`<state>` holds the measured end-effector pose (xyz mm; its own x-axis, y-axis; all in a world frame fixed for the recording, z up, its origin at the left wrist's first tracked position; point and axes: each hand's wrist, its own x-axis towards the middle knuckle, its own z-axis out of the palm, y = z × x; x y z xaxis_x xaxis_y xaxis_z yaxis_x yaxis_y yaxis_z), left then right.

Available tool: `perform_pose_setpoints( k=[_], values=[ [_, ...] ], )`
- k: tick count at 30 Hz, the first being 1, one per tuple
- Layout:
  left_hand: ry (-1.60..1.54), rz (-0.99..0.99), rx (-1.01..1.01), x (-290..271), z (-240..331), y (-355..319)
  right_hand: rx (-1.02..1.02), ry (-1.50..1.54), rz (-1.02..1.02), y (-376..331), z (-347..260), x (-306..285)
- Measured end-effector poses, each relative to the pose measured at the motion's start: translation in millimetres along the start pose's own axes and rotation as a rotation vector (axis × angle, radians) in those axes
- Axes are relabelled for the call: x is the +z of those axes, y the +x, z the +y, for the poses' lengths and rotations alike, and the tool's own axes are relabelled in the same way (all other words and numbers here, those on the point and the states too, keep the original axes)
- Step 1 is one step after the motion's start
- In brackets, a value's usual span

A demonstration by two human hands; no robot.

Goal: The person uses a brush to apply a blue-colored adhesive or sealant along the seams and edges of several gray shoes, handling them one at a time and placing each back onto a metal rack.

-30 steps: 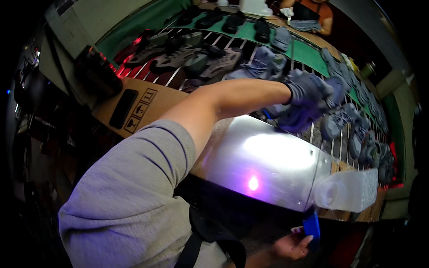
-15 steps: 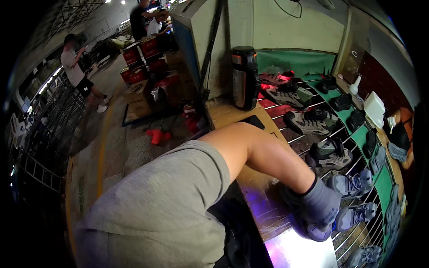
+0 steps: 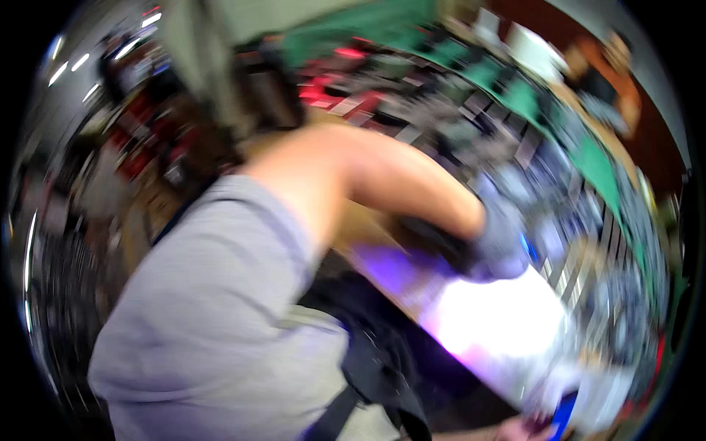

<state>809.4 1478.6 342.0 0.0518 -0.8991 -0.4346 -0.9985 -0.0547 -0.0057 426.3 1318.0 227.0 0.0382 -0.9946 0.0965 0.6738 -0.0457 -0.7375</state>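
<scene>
My left arm reaches across from the lower left in a grey short sleeve. My left hand (image 3: 501, 246), in a dark grey glove, is over the far side of the bench, above a brightly lit patch. Motion smears its fingers, and I cannot make out whether a shoe is beneath it. My right hand (image 3: 526, 426) shows in part at the lower right edge, blurred, beside a blue flat thing (image 3: 564, 415). Its fingers are not distinct. The wooden bench (image 3: 382, 275) is lit white and violet. Grey-blue shoes (image 3: 548, 173) stand on a metal-rod rack just beyond my left hand.
A dark flask (image 3: 268, 92) stands at the bench's far end. More shoes line the rack along a green strip (image 3: 599, 173). A white container (image 3: 533, 51) sits behind it, near a person (image 3: 625, 88) in orange. Red boxes (image 3: 136, 140) are stacked at left.
The whole view has swung and blurred, with the rack shifting left and up. My left hand sits higher in the picture. My right hand and the blue thing have come into view.
</scene>
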Motion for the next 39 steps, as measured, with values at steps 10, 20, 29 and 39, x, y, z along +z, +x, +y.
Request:
perform_pose_setpoints(
  k=[10,20,29,39],
  values=[
    [-0.425,0.745,0.425,-42,10,29,-0.255,-0.593,0.049,-25,-56,17],
    [-0.489,0.885,0.712,20,45,49,-0.233,-1.269,-0.009,38,-79,30],
    [-0.488,0.922,0.744,75,17,47,-0.184,-1.726,-0.274,69,-58,40],
    [-0.575,0.998,0.806,106,-1,32,0.072,-0.771,0.168,72,-60,-13]
  ],
)
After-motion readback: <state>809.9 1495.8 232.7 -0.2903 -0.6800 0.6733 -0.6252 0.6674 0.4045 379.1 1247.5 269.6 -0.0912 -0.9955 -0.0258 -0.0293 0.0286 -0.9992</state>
